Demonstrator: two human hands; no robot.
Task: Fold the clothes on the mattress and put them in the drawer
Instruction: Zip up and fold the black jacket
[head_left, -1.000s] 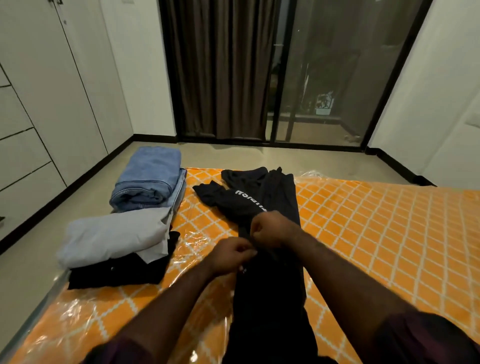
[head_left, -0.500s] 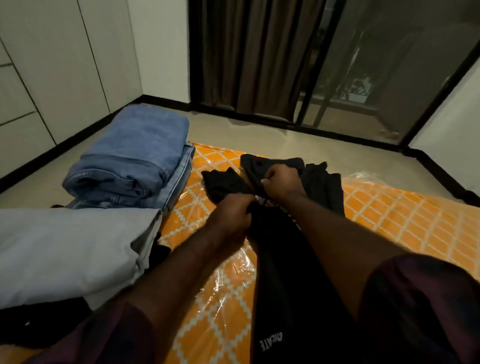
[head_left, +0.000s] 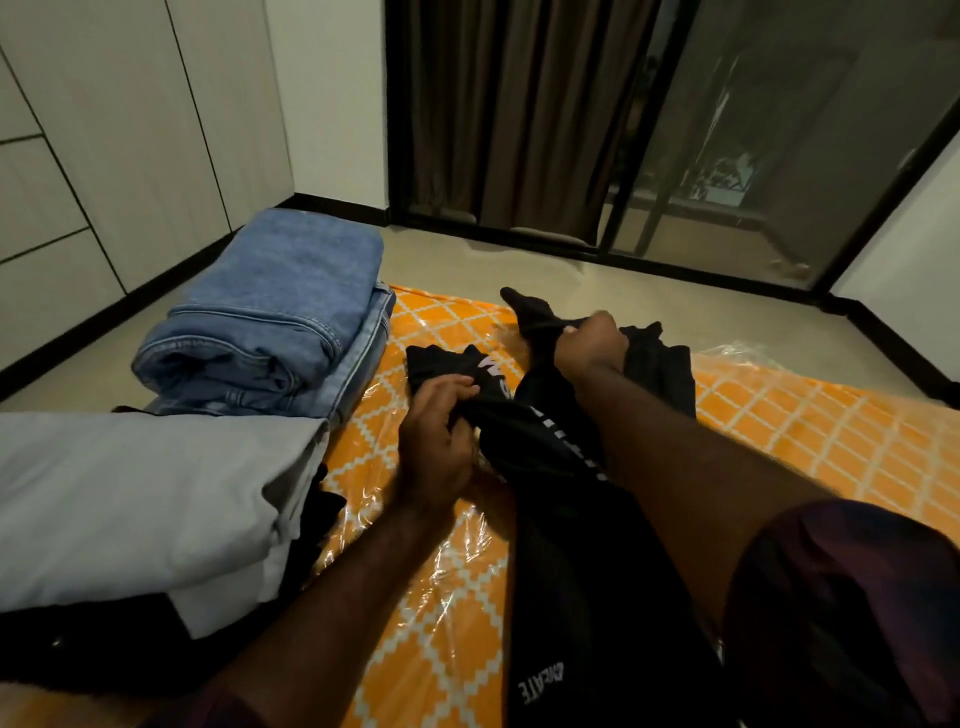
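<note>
A black garment with white lettering (head_left: 566, 525) lies stretched along the orange patterned mattress (head_left: 810, 436), which is wrapped in clear plastic. My left hand (head_left: 436, 441) grips a bunched fold of it near the white print. Farther away, my right hand (head_left: 589, 345) grips the garment's far end and holds it lifted a little off the mattress. Both hands' fingers are curled into the cloth. The garment's near end runs under my right forearm toward me.
Folded blue jeans (head_left: 270, 322) are stacked at the mattress's far left corner. Nearer, a folded pale grey garment (head_left: 135, 504) lies on a black one (head_left: 98, 644). White cupboard fronts with drawer lines (head_left: 78, 171) stand on the left. A dark curtain and glass door (head_left: 623, 119) stand beyond the bare floor.
My hands, close together a second ago, have moved apart: the right went farther away with the garment's end, the left stayed nearer. My view has leaned in lower and closer to the mattress.
</note>
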